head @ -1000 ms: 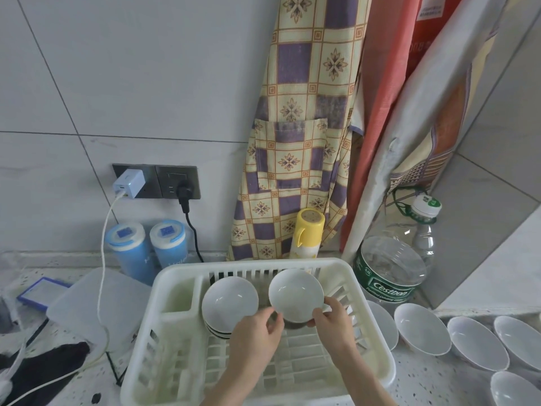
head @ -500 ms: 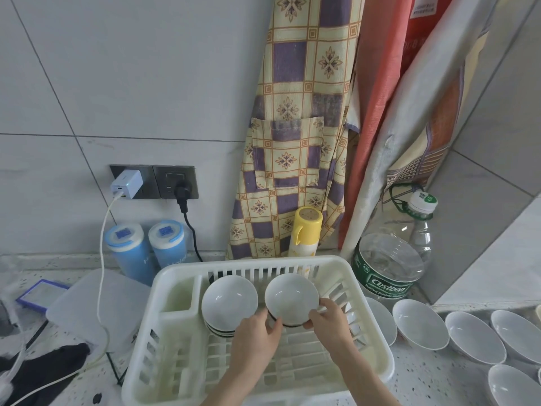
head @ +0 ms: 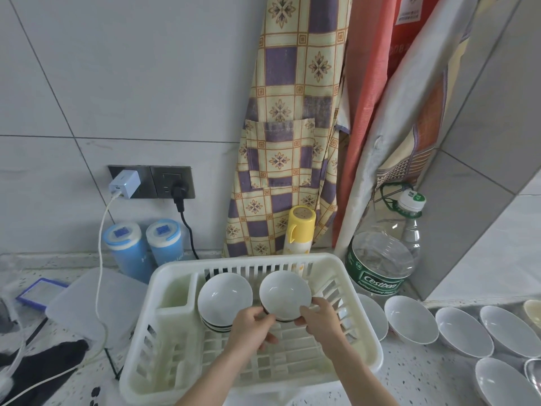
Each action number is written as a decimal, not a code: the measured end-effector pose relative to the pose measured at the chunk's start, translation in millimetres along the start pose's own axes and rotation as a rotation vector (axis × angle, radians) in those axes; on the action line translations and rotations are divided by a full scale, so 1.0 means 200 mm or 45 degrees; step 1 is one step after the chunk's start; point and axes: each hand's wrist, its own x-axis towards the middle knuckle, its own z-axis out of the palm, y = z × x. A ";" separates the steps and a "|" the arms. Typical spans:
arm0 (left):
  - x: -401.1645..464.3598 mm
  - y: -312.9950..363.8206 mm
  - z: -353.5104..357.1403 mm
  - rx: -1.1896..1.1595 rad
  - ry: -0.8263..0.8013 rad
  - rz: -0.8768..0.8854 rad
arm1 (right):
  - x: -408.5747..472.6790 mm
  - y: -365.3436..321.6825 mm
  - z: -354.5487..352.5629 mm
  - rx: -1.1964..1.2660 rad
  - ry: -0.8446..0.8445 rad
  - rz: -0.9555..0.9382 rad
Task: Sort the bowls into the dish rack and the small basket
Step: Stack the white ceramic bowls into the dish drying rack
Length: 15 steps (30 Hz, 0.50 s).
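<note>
A white plastic dish rack [head: 354,291] sits on the counter in front of me. Inside it a stack of white bowls [head: 224,298] leans at the left. Beside that stack a white bowl with a dark underside [head: 284,294] stands tilted in the rack. My left hand [head: 251,329] pinches its lower left rim and my right hand [head: 320,320] grips its lower right rim. Several more white bowls [head: 409,319] lie on the counter to the right of the rack. No small basket is in view.
A large clear water bottle [head: 383,259] stands right behind the rack's far right corner. A yellow bottle [head: 300,227] and two blue canisters [head: 143,247] stand at the wall. A white cable [head: 101,259] and a translucent lid [head: 93,303] lie left of the rack.
Both hands have lowered the dark-bottomed bowl slightly into the rack next to the stack. The grip on it is unchanged.
</note>
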 end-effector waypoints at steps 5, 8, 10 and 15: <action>-0.06 0.03 -0.01 0.148 -0.066 -0.043 | -0.06 -0.02 -0.02 -0.254 0.039 -0.165; -0.14 0.09 0.00 0.118 -0.122 -0.003 | -0.09 -0.05 -0.08 -0.352 0.085 -0.226; -0.20 0.13 0.00 0.035 -0.140 -0.004 | -0.12 -0.08 -0.16 -0.321 0.100 -0.294; -0.36 0.22 0.09 -0.203 -0.252 0.002 | -0.25 -0.04 -0.44 0.029 0.194 -0.416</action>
